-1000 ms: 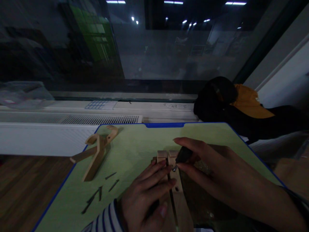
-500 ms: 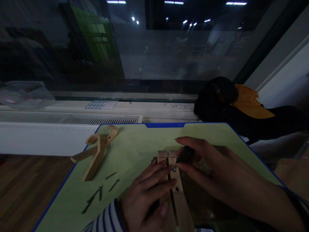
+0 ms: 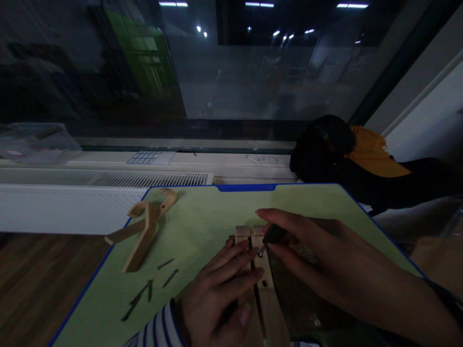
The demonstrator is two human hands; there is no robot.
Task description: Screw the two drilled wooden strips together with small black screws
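Note:
Pinched between the thumb and fingers of my right hand (image 3: 325,260) is a short, dark-handled screwdriver (image 3: 274,234). Its metal shaft slants down to the upper end of a pale wooden piece (image 3: 269,299), above a dark hole. A second wooden piece (image 3: 242,232) lies alongside, with a narrow gap between the two. My left hand (image 3: 219,289) rests flat across both pieces, fingers stretched out, fingertips close to the screwdriver's tip. Whether a screw sits under the tip is too small and dark to tell.
Several dark screws (image 3: 170,278) lie left of my left hand on the green, blue-edged table (image 3: 202,212). Joined curved wooden parts (image 3: 142,236) overhang its left edge. Something brown and shiny (image 3: 307,294) lies beneath my right hand. Beyond are a radiator (image 3: 72,207) and an orange-and-black cap (image 3: 376,149).
My right hand has shifted slightly left and rolled a little, covering more of the screwdriver handle. My left hand and the wooden pieces hold nearly the same position.

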